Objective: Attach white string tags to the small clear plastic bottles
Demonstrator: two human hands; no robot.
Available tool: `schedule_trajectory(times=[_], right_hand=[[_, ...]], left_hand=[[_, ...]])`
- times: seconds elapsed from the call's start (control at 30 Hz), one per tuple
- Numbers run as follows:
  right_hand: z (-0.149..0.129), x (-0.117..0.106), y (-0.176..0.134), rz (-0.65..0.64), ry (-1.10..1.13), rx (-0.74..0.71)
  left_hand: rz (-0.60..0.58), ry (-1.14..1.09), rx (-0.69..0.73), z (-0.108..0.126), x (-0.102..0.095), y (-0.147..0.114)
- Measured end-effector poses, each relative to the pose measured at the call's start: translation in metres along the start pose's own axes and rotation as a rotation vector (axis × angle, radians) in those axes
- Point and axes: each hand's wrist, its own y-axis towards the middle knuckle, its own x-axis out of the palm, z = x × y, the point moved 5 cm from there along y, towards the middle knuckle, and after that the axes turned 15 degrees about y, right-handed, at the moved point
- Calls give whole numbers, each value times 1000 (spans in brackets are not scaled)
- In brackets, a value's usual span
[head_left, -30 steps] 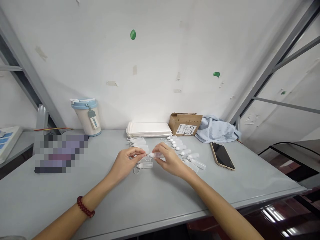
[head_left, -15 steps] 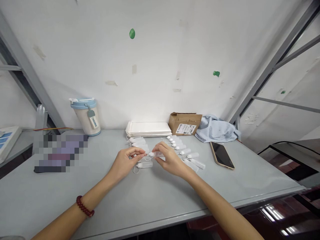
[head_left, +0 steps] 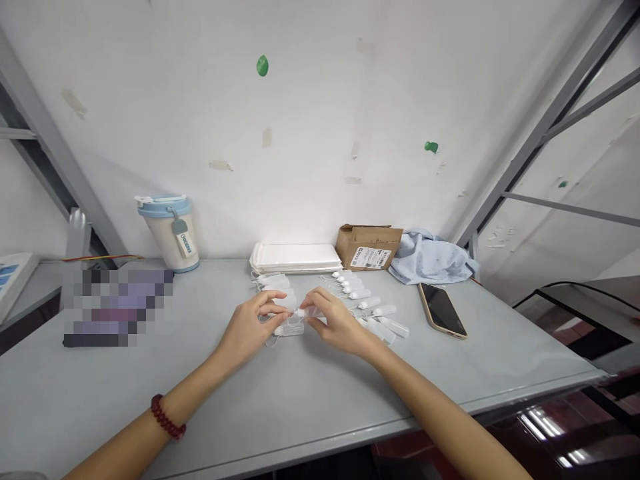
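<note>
Over the middle of the table, my right hand is closed round a small translucent plastic squeeze bottle with a white neck, its tip pointing left. Thumb and fingers of my left hand pinch at the tip end; the exact piece between them is too small to see. A thin white loop hangs from the bottle beneath the fingertips. Just below lies a similar bottle, with a loop at its left end. More such bottles lie behind my left hand. To the right, a loose row of several bottles is partly hidden by my right hand.
At the back stand a stack of white packets, a cardboard box and a crumpled light-blue cloth. A phone lies at the right. A lidded tumbler and a blurred-out flat item are on the left.
Both hands stay almost in place around the bottle, with the left fingertips shifted slightly nearer its neck. The whole view has moved a little.
</note>
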Motion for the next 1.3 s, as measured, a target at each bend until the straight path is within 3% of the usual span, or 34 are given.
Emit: schedule_trajectory(times=[0.23, 0.9, 1.03, 1.17, 1.3], right_hand=[[1, 4, -2, -27, 3, -35], [4, 10, -5, -43, 29, -51], [0, 12, -2, -29, 50, -51], [-3, 15, 0, -30, 74, -53], [0, 11, 2, 26, 39, -64]], left_hand=[[49, 22, 37, 2, 0, -3], [-46, -43, 8, 1, 6, -4], [16, -31, 5, 2, 1, -1], [143, -79, -53, -3, -16, 6], [5, -77, -58, -8, -21, 12]])
